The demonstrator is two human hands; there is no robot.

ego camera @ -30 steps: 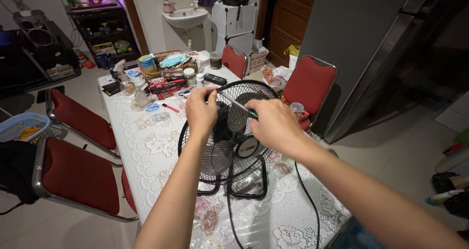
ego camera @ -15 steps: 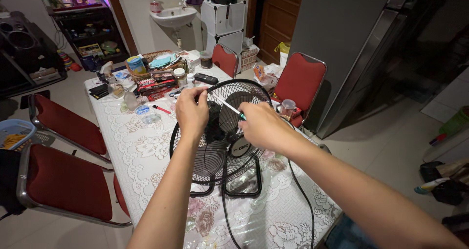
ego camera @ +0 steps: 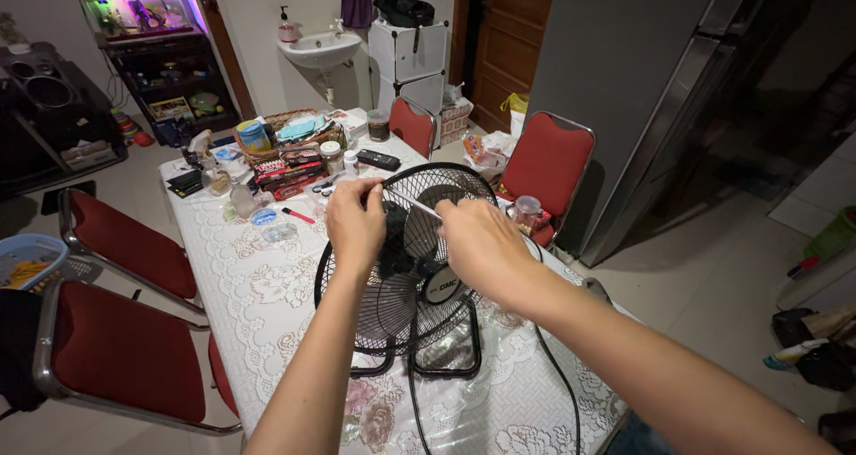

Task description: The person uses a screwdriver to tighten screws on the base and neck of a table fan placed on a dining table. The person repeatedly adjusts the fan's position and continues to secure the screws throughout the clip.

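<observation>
Both hands, left hand (ego camera: 355,223) and right hand (ego camera: 481,245), pinch a thin rod (ego camera: 412,204) with fingers clamped over the black fan (ego camera: 406,285), whose round label sits at 4 o'clock from the hub, its print half hidden.

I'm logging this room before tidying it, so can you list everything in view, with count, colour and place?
Fan: one, black, wire grille, standing on the table's near half.
Thin rod: one, pale, held across the fan's top.
Table: one, white lace cloth under clear plastic.
Chairs: four, red seats with metal frames, two on each side of the table.
Basket of clutter: one, brown, far end of the table.
Remote: one, black, far end.
Sink: one, white, back wall.
Shelf unit: one, dark, lit, back left.
Refrigerator: one, grey, right.
Left hand: on the fan's top edge, pinching the rod.
Right hand: grips the rod's other end.
</observation>
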